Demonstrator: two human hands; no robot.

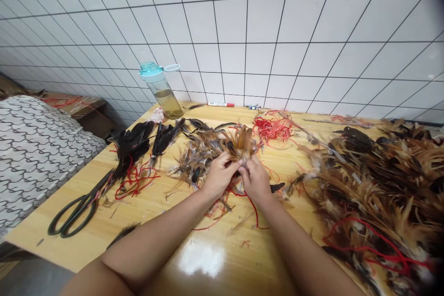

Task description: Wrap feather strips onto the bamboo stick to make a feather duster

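A bunch of brown feathers (243,141) stands fanned upward between my two hands at the middle of the table. My left hand (222,173) pinches the base of the bunch from the left. From the right, my right hand (255,178) closes its fingers on the same base, close against the left. The quill ends are mostly hidden by my fingers. Just left of the bunch lies a loose pile of brown and grey feathers (194,157). Red string (255,208) trails on the wood beneath my hands.
Black-handled scissors (78,215) lie at the left beside black feathers (135,141). A bottle (166,97) with a turquoise lid, a red-and-white marker (220,104) and tangled red string (272,128) are near the tiled wall (229,23). A large feather heap (385,185) covers the right side of the table (204,259).
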